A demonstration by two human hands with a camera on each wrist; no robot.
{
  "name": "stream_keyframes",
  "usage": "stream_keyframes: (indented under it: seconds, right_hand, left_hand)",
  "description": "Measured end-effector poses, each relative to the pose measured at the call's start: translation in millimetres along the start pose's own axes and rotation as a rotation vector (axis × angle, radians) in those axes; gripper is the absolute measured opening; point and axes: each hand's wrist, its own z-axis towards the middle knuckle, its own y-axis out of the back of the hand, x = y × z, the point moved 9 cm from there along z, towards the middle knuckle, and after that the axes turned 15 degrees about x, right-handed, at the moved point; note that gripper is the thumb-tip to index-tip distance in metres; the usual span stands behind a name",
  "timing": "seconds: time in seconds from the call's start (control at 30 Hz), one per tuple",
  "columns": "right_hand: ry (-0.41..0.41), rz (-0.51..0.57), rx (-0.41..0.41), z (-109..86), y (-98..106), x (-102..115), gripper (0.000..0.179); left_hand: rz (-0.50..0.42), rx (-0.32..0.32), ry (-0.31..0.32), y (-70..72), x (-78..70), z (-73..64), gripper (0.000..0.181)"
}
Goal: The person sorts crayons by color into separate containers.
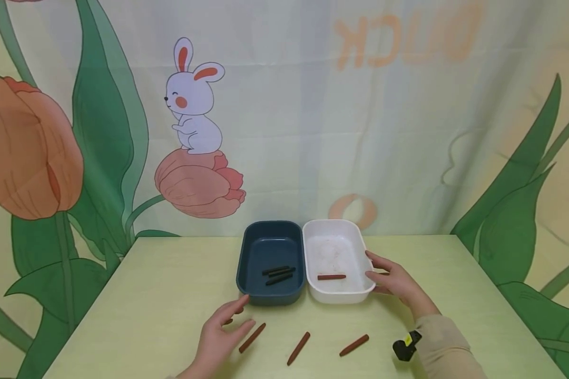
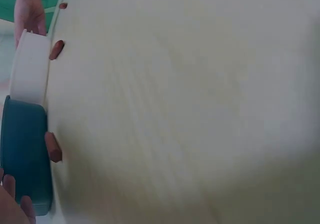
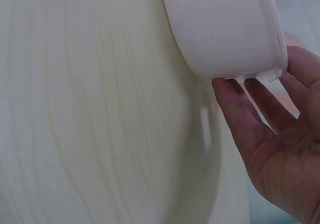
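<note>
My left hand (image 1: 218, 334) hovers over the table with fingers spread and loosely bent, holding nothing, just in front of the blue bin (image 1: 271, 300). A reddish-brown crayon (image 1: 253, 338) lies beside its thumb. Two more crayons of that colour, a middle one (image 1: 298, 348) and a right one (image 1: 354, 345), rest farther right. On the other side, my right hand (image 1: 398, 281) grips the right edge of the white bin (image 1: 339, 298), fingertips at the rim; the right wrist view shows other fingers against its outer wall (image 3: 225, 34). One reddish-brown crayon (image 1: 332, 277) lies inside the white bin.
Three dark, nearly black crayons (image 1: 280, 275) lie in the blue bin, which stands side by side with the white one. Behind the pale table (image 1: 170, 284) hangs a printed curtain (image 1: 284, 131) with tulips and a rabbit. A black device (image 1: 405, 347) sits by the right sleeve.
</note>
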Motion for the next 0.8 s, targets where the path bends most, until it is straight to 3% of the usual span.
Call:
stream_keyframes:
  seconds: [0.17, 0.33, 0.4, 0.57, 0.8]
  right_hand:
    - [-0.001, -0.003, 0.000, 0.0, 1, -2, 0.064]
    - [-0.004, 0.002, 0.000, 0.1, 1, -2, 0.065]
    - [-0.006, 0.007, 0.001, 0.5, 1, -2, 0.064]
    - [-0.011, 0.004, 0.002, 0.5, 1, -2, 0.065]
    - [-0.005, 0.000, 0.003, -0.1, 1, -1, 0.065]
  left_hand:
    - [0.000, 0.026, 0.042, -3.6, 9.8, -2.4, 0.051]
    - [-0.086, 0.092, 0.129, -14.7, 23.2, -5.0, 0.055]
    - [-0.122, 0.105, 0.147, -17.5, 22.1, -6.3, 0.055]
    - [-0.143, 0.119, 0.159, -19.0, 6.8, -8.5, 0.052]
    - [-0.089, 0.168, 0.128, -28.7, 34.7, -3.4, 0.053]
